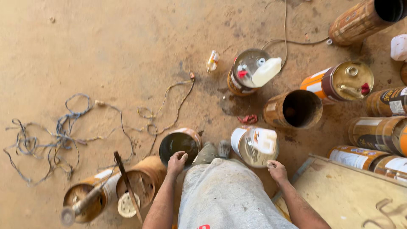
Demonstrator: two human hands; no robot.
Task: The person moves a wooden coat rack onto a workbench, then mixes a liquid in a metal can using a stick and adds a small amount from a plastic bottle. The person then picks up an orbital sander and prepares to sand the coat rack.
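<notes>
From the far left I see a tangle of blue and tan cord (46, 140) on the dusty floor (106, 46), then two rusty cans, one with a rod-like tool (82, 203) lying across it and one crossed by a flat metal bar (127, 186).

My left hand (176, 162) rests on the near rim of an open, dark-bottomed can (180, 145), fingers curled over the edge in a loose grip rather than spread. I judge the step in hand to be taking hold of this can; the next move calls for a firmer grip on the rim, since the can sits close against my shoe (206, 153).

Just right of the shoe stands a white-lidded can (254, 146) with a white block on top. My right hand (277, 169) is beside its near edge, closed into a loose fist; I cannot tell whether it pinches anything. It looks just apart from the can, not touching.

Farther right lie more orange cans and a wooden board (352, 195).
</notes>
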